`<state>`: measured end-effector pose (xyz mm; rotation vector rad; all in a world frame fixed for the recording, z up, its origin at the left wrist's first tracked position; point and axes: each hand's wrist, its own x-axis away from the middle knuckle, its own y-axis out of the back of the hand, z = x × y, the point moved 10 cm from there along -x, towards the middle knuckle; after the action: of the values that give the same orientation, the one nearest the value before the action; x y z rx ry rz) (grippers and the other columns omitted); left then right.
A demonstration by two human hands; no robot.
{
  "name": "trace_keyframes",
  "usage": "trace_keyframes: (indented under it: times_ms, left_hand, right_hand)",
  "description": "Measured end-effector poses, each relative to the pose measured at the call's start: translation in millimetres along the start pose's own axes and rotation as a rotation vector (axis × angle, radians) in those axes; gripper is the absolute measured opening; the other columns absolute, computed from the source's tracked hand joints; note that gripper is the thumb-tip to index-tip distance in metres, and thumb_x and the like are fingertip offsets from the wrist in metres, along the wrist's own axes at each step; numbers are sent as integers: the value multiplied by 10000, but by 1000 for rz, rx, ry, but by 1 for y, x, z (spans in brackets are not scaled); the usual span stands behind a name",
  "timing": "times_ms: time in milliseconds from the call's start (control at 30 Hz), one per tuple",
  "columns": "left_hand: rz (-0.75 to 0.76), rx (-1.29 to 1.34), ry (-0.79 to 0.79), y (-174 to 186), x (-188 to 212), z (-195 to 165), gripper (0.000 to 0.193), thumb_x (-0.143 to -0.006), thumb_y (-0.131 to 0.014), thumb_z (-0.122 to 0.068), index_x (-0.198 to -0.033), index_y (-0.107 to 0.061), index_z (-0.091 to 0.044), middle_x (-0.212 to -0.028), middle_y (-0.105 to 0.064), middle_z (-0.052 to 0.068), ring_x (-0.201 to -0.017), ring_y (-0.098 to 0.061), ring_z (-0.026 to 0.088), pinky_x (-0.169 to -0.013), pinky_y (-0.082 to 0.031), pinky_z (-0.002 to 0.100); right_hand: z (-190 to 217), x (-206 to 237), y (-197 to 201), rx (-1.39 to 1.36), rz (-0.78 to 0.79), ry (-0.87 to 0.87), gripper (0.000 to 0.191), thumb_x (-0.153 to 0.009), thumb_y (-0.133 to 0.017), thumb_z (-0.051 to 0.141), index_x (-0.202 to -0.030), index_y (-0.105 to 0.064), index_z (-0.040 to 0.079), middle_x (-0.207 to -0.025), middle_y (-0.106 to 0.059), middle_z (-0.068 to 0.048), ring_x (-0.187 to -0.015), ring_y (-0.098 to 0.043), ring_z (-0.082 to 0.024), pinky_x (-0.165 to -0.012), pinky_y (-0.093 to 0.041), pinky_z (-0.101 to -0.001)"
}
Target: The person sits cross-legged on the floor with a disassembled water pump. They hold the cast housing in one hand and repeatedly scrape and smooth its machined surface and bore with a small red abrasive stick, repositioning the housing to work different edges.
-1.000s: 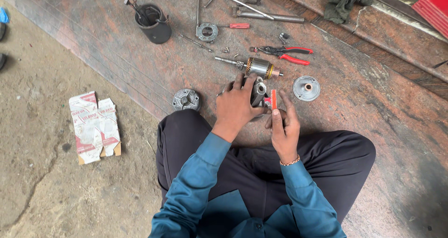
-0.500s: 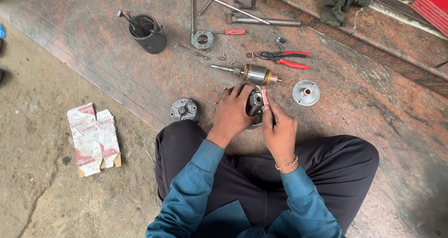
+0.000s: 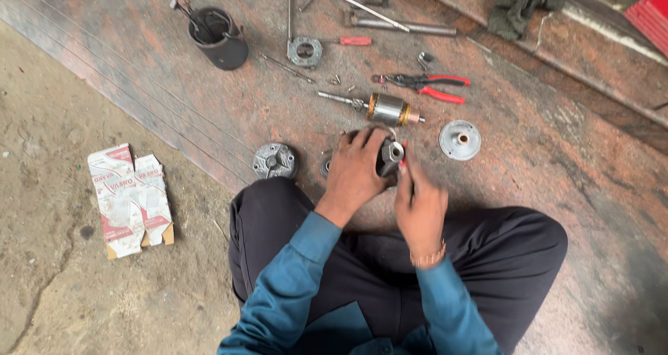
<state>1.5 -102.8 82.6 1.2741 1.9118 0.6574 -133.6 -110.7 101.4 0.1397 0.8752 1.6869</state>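
I sit cross-legged on the floor. My left hand point(image 3: 356, 168) grips a dark round motor housing point(image 3: 390, 157) held just above the floor. My right hand point(image 3: 419, 203) holds a thin red-handled tool point(image 3: 404, 148) whose tip rests against the housing's metal centre. Right behind the housing lies a motor armature point(image 3: 385, 108) with copper windings and a shaft.
Around me lie a round metal end cap point(image 3: 275, 160), a grey disc cover point(image 3: 460, 140), red-handled pliers point(image 3: 430, 87), a red screwdriver point(image 3: 355, 41), a square flange point(image 3: 305, 50), metal rods point(image 3: 400, 26), a black cup of tools point(image 3: 218, 36) and flattened cardboard boxes point(image 3: 129, 196).
My right hand has moved the red-handled tool up against the housing's centre. My left hand has kept its grip on the housing.
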Motion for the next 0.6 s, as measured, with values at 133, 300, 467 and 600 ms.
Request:
trace_keyframes:
  times_ms: [133,300,467,600]
  left_hand:
    - [-26,-5,-5,6,0,-3,734,-594,-903,-299,-1235,-589,-127,-1255,-641,110,-1151,-601,403,-1038,-437,573]
    - [-3,28,16,7,0,-2,706,-629,-907,-313,-1225,-580,-123,-1256,-637,106,-1139,-589,405,-956,-487,521]
    - [-20,-9,-1,11,-2,-3,742,-573,-913,-313,-1209,-583,-118,-1215,-639,109,-1120,-601,398,-999,-460,566]
    - [3,22,43,9,-1,1,719,-604,-908,-308,-1219,-585,-124,-1246,-640,102,-1130,-590,413,-969,-483,537]
  right_hand:
    - [-21,10,1,-51,-1,-141,384,-1044,-568,88,-1420,-637,65,-899,-694,-233,-623,-634,-240,-661,-524,-359]
    - [-21,10,2,-100,-15,-90,368,-1052,-578,79,-1413,-631,29,-1116,-749,-202,-804,-662,-189,-720,-546,-335]
    - [-2,22,12,-163,-94,46,331,-1101,-567,37,-1426,-613,-5,-1353,-697,-214,-1238,-690,-232,-983,-547,-341]
    - [-15,19,8,-105,-20,-122,356,-1041,-572,49,-1389,-636,10,-1281,-724,-192,-970,-726,-196,-784,-556,-292]
